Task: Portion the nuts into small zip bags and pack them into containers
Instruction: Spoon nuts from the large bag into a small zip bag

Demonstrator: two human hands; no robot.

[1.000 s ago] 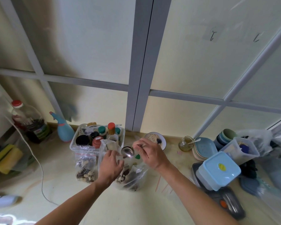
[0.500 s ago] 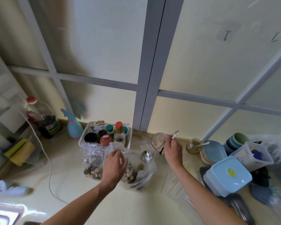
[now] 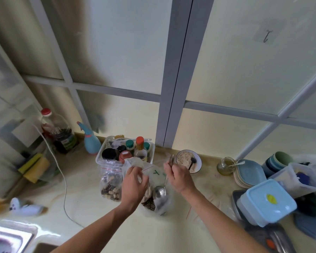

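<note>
A large clear plastic bag of mixed nuts (image 3: 158, 201) sits on the counter in front of me. My right hand (image 3: 179, 177) grips the handle of a metal spoon (image 3: 160, 193), whose bowl is down inside that bag among the nuts. My left hand (image 3: 134, 181) pinches a small clear zip bag (image 3: 133, 164) and holds it upright just left of the big bag. Another small zip bag filled with nuts (image 3: 111, 181) stands further left, with its red seal line showing.
A white bin of jars and bottles (image 3: 126, 149) stands behind the bags. To the right are a bowl of oats (image 3: 188, 160), a glass jar (image 3: 224, 166), stacked plates (image 3: 250, 173) and lidded containers (image 3: 268, 202). A sink corner (image 3: 9, 238) and a cable (image 3: 62, 178) lie left.
My right hand swung the spoon from above the small bag, out to the right, then down into the big nut bag. My left hand kept hold of the small bag.
</note>
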